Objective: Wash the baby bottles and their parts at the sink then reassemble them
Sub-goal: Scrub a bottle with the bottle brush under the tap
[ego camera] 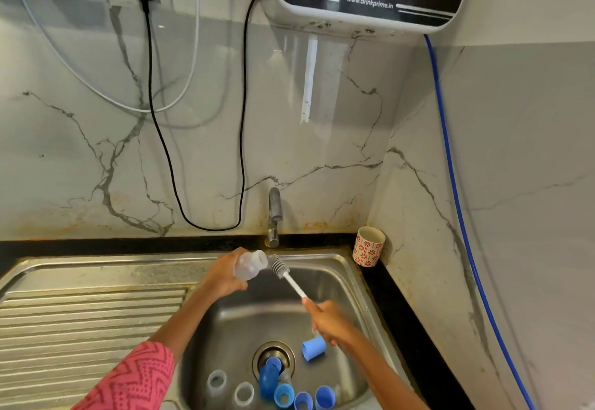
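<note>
Marble-look wall behind; steel sink set in dark surface. Left hand: grip wrapped around clear baby bottle, mouth tilted right, above basin. Right hand: grip closed on bottle brush, bristles just beside bottle mouth. Basin floor: blue caps, blue collars, two clear rings near drain. Patterned cup in corner.

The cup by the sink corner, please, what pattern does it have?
Red flowers on white cup, head view.
</note>
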